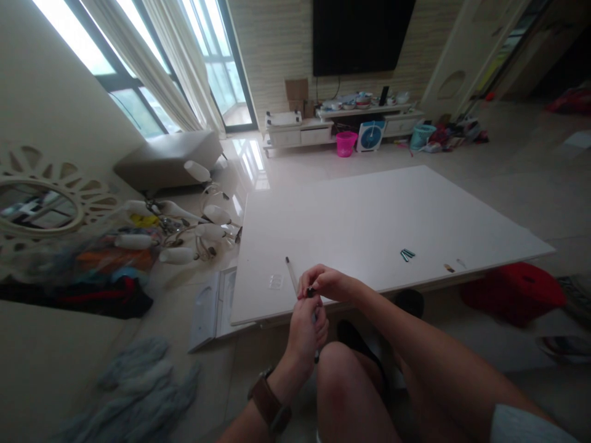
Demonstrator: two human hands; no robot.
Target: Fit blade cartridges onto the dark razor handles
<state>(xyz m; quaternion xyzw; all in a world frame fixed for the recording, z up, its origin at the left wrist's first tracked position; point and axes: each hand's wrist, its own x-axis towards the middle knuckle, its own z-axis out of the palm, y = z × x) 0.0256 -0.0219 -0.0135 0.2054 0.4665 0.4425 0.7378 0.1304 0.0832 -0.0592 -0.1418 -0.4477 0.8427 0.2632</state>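
My left hand [307,329], with a brown-strapped watch on its wrist, is wrapped round a slender object whose dark end [316,357] pokes out below the fist. The object's kind is mostly hidden by the fingers. My right hand [323,280] pinches a small dark piece [311,293] at the top of that fist. Both hands meet over the near edge of the white table [351,215]. Just beyond them lies a thin pale stick with a dark tip [290,272]. A small clear plastic piece [276,282] rests to its left.
Several small dark cylinders [407,254] and a small brown-and-black item [449,268] lie on the table's right part. A white multi-arm lamp [215,215] sits left of the table. A red stool [517,295] stands partly under its right edge.
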